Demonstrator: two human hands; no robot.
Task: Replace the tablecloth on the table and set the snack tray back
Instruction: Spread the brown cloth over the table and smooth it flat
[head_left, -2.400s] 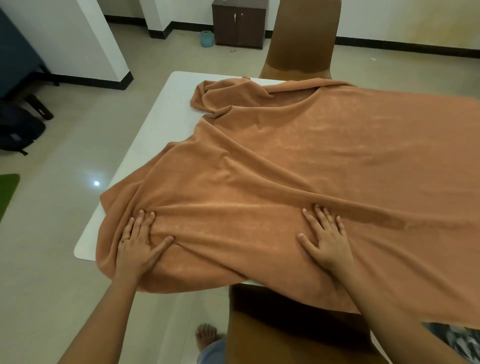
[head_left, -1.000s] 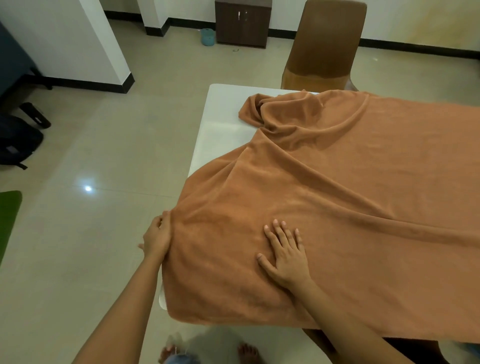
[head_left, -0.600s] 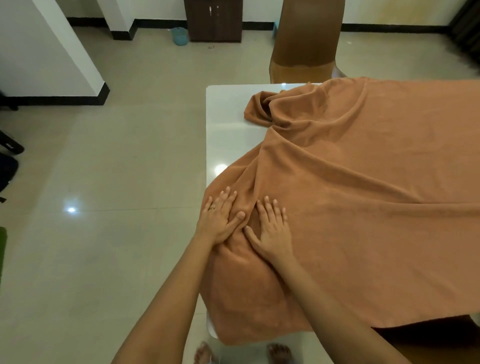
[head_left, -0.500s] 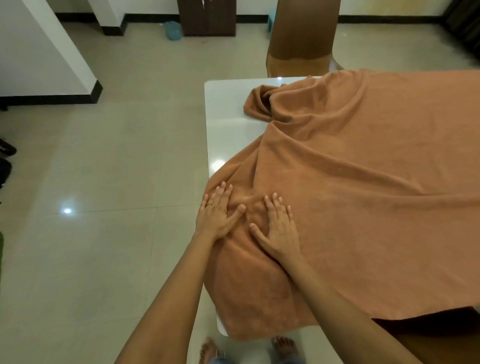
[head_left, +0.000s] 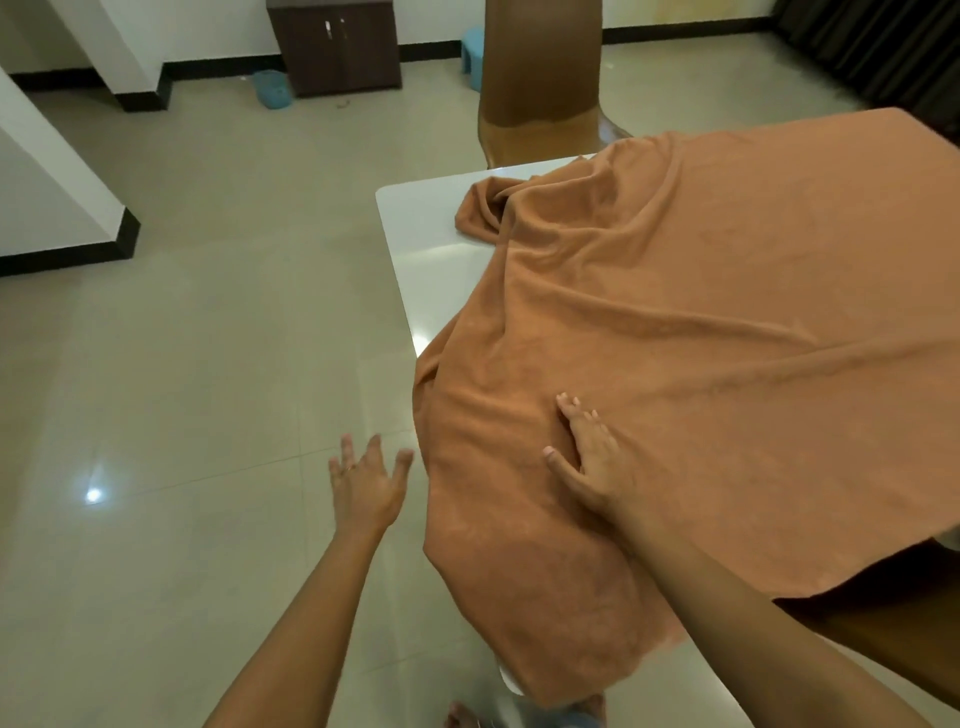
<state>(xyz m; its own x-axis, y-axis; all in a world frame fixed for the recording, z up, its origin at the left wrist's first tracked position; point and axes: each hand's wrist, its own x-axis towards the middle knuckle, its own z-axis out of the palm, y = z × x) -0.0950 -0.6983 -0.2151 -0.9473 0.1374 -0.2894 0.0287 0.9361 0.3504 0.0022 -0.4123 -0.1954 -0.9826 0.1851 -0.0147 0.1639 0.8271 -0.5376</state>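
Head view, looking down over the near-left corner of a white worktop (head_left: 426, 244): covered for the most part, bare only in a strip along the left edge toward the far corner. Across it an orange-brown tablecloth (head_left: 727, 338), laid askew, with long creases running from near left out to the far right. Overhangs deep at the near-left corner, almost hiding it, yet stops short of the far-left corner. Beyond the far edge, a brown chair (head_left: 540, 78). Just this side of it, a bunched fold (head_left: 483, 218) of the cloth's own corner, rumpled on the bare white. No snack tray anywhere in view. Right hand (head_left: 592, 457) flat on the cloth near the left edge, fingers straight and pointing away, thumb splayed to the left, pressing rather than gripping. Left hand (head_left: 366, 483) off the worktop altogether, over the floor just beside the hanging cloth, fingers spread, holding nothing. Spreading step, by the look of it, perhaps half done, with the tray yet to come. Crux for the next move: bunched fold ahead of both hands, up along the left edge, well beyond either. About equally far from each, but left hand free and already on the uncovered side. So likely the better one to reach forward, pinch that fold and draw it out toward the far-left corner, with the right pinning the cloth. Probable risk: too hard a pull dragging the whole cloth further off the near corner.
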